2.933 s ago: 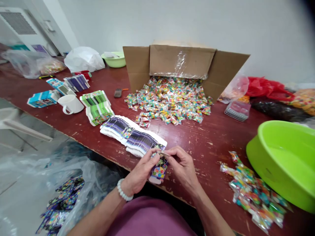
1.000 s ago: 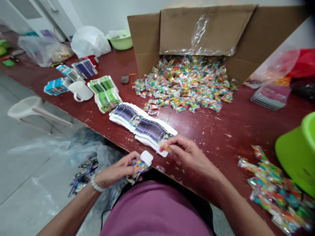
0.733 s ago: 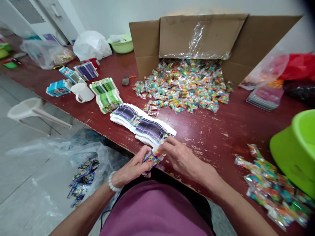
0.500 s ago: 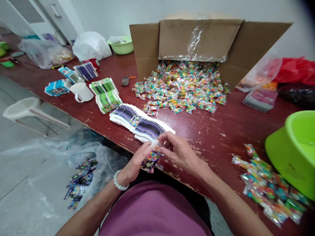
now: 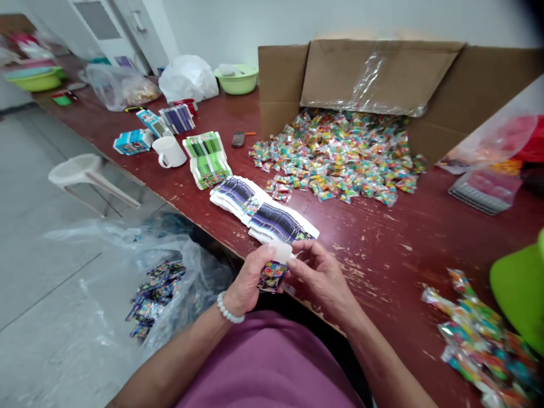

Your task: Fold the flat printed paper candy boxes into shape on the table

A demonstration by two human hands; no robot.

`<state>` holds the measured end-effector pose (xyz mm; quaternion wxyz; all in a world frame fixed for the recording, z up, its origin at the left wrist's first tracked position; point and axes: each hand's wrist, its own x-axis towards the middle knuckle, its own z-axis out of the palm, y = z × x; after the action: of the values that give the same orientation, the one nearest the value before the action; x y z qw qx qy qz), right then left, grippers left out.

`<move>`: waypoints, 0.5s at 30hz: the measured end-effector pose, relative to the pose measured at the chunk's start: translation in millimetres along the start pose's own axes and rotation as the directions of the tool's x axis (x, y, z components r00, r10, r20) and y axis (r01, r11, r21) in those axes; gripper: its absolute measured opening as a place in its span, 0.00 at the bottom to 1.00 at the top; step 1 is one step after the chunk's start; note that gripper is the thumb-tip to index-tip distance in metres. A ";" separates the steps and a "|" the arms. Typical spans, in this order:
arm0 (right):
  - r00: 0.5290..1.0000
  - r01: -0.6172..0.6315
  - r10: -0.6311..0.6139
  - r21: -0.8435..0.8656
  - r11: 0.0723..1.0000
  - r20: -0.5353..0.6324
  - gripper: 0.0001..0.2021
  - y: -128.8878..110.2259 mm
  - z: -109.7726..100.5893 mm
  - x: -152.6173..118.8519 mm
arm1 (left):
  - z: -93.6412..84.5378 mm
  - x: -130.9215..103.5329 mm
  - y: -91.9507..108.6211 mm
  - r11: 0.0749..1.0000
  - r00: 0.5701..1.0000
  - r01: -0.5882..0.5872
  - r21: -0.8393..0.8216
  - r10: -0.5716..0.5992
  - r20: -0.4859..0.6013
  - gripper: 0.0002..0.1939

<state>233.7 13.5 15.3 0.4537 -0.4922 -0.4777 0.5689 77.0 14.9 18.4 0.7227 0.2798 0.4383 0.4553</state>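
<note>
Over the near edge of the table [image 5: 361, 243], the left hand [image 5: 250, 277] has its grip pinching a small printed box [image 5: 272, 276] with a white flap [image 5: 281, 251] at its far end; the right hand [image 5: 321, 275] curls beside that flap, and whether its grip pinches anything I cannot tell. Too hard a press could, I judge, crease the card, and a slack hold might let the box drop past the edge; a knuckle knock could scatter the row of flat cards [image 5: 274, 220] just beyond. Whatever the box contains is hidden. Behind, an open cardboard carton [image 5: 378, 73] spills wrapped sweets [image 5: 340, 153]; lower left, a clear bag [image 5: 198, 266] holds printed packs [image 5: 159, 289]. The bright green tub [image 5: 521, 289], partly out of view, hides its contents.
</note>
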 end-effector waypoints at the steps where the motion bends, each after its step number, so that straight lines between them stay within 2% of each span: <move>1: 1.000 -0.027 0.026 0.097 0.995 0.008 0.19 2.2 4.2 -0.7 | 0.4 0.0 -1.6 0.999 1.000 -0.013 -0.036 0.012 -0.014 0.16; 3: 0.996 0.023 -0.006 0.197 0.980 -0.086 0.19 6.1 13.9 -3.0 | 1.2 -0.2 -4.5 0.995 0.999 -0.003 -0.101 -0.001 -0.041 0.15; 5: 0.981 0.096 -0.069 0.149 0.984 -0.180 0.15 9.1 21.5 -5.6 | 2.3 -1.0 -6.2 0.984 0.997 0.051 -0.169 -0.061 -0.054 0.15; 6: 0.975 0.129 -0.111 0.082 0.988 -0.192 0.12 10.1 23.4 -6.6 | 3.1 -1.7 -6.5 0.976 0.994 0.078 -0.203 -0.092 -0.058 0.15; 8: 0.962 0.208 -0.220 -0.089 0.974 -0.159 0.07 11.3 23.1 -7.2 | 4.8 -3.2 -6.1 0.963 0.990 0.107 -0.248 -0.127 -0.063 0.15; 11: 0.937 0.311 -0.340 -0.248 0.917 -0.082 0.07 10.3 16.5 -5.2 | 6.6 -4.4 -5.1 0.965 0.989 0.127 -0.229 -0.142 -0.051 0.15; 15: 0.979 0.189 -0.199 -0.148 0.971 -0.054 0.08 7.0 7.8 -5.3 | 6.7 -2.8 -4.8 0.956 0.979 0.203 -0.214 -0.192 0.071 0.23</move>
<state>226.2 6.6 9.5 0.4871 -0.4934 -0.5469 0.4692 84.4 10.3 18.7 0.8018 0.1642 0.3929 0.4193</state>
